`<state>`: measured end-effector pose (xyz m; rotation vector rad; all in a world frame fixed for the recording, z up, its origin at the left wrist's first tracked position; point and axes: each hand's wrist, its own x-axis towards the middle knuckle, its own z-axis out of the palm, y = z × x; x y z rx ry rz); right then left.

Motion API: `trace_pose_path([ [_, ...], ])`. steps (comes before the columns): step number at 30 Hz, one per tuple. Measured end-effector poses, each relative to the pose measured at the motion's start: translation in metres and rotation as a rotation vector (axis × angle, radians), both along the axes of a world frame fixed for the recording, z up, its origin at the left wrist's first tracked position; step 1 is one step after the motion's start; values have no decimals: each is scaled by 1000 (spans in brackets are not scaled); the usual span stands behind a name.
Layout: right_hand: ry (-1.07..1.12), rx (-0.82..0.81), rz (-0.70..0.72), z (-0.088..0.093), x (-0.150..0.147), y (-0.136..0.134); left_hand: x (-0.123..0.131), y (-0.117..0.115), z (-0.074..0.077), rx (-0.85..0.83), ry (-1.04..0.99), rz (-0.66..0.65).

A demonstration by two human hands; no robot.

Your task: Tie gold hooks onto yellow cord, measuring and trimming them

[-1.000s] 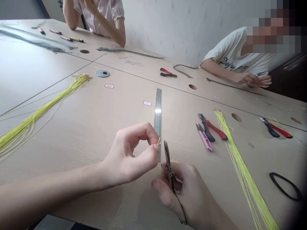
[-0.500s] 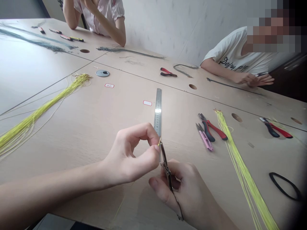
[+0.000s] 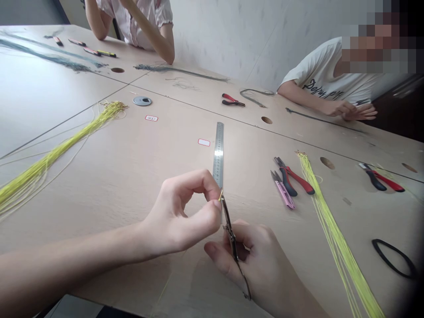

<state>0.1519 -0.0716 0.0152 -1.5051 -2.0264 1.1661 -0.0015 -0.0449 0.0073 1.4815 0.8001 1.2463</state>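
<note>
My left hand is closed in a pinch, thumb and forefinger gripping a thin yellow cord. A short end of the cord sticks up from the fingertips, and a faint strand trails beneath the hand. My right hand wraps round a slim, dark metal hinged tool, seen edge-on. Its tip meets the cord end right at my left fingertips; whether its jaws are closed on the cord is too small to tell. Just beyond them a steel ruler lies on the table, its near end partly covered by my left hand.
Yellow cord bundles lie at left and right. Red-and-black pliers and pink thread snips rest right of my hands, with a black loop farther right. Two people sit across the table.
My right hand and the metal tool have shifted very slightly, with the thumb a little farther left. My left hand stays in place, still pinching the cord.
</note>
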Motion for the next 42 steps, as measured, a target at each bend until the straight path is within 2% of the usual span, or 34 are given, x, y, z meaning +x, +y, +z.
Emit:
trace_pose_path([
  [14,-9,-34,6,1,2,-2,2,0,0,-5,2,9],
  [42,-52,145,-40,-2,0,0,1,0,1,-7,-10,6],
])
